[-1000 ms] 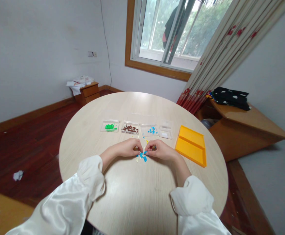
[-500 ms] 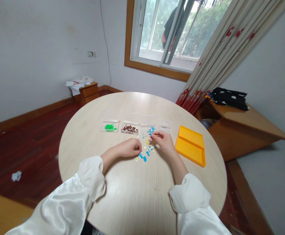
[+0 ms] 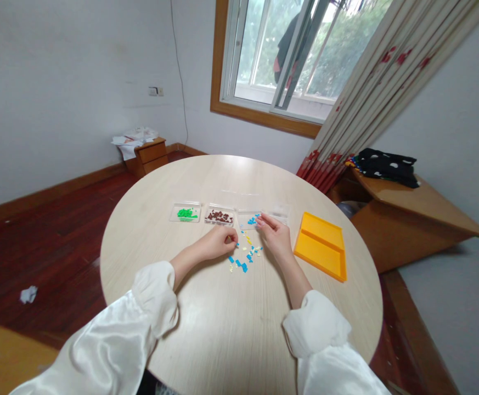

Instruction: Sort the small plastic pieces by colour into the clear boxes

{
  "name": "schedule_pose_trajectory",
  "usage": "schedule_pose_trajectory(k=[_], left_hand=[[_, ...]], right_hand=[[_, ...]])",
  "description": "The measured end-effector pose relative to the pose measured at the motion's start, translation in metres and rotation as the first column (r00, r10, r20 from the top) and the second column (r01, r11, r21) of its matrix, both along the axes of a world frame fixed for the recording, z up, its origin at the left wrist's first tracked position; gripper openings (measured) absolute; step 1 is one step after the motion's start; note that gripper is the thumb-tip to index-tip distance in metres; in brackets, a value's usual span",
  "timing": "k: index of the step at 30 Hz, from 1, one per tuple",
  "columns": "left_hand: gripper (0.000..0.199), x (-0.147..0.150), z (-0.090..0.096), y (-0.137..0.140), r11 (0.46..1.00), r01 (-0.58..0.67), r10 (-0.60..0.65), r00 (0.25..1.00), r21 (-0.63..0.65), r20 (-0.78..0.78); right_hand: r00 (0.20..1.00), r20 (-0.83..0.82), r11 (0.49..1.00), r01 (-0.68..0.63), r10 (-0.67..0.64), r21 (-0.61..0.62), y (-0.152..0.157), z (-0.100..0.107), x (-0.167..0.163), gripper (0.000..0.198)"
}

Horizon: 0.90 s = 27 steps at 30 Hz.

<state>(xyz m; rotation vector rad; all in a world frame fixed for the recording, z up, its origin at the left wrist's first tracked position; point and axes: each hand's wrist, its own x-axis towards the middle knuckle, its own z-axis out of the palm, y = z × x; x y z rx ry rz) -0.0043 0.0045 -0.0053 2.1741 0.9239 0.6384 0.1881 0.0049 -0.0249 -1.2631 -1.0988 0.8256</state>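
My left hand (image 3: 220,241) is closed in a pinch above the table, and a small blue brick (image 3: 237,244) shows at its fingertips. Below it lies a loose scatter of small blue bricks (image 3: 244,267), with pale yellow and yellow pieces (image 3: 248,240) among them. My right hand (image 3: 276,235) reaches to the right side of a clear plastic box (image 3: 243,217) that holds several blue pieces (image 3: 252,220). Its fingers are drawn together at the box; what is between them, if anything, is hidden.
Left of that box stand a clear box of dark brown pieces (image 3: 218,216) and one of green pieces (image 3: 186,214). Another clear box (image 3: 279,213) is partly behind my right hand. A yellow two-part tray (image 3: 319,249) lies on the right of the round table (image 3: 206,329).
My right hand has moved slightly up and right, farther over the box of blue pieces. My left hand has lifted a little away from the scattered pieces.
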Motion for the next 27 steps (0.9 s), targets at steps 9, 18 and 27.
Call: schedule_pose_trajectory(k=[9, 18, 27], left_hand=[[0.007, 0.000, -0.002, 0.005, 0.993, -0.117, 0.118, 0.981, -0.018, 0.155], [0.005, 0.000, 0.002, 0.005, 0.992, -0.098, 0.111, 0.973, -0.074, 0.200], [0.010, -0.008, 0.015, 0.000, 0.971, 0.187, -0.194, 0.981, -0.146, -0.032]], right_hand=[[0.859, 0.243, 0.891, -0.451, 0.450, -0.056, -0.021, 0.011, -0.019, 0.025], [0.864, 0.315, 0.915, -0.402, 0.393, -0.041, -0.021, 0.008, -0.024, 0.017], [0.973, 0.191, 0.986, 0.101, -0.126, 0.134, 0.000, 0.002, -0.003, 0.023]])
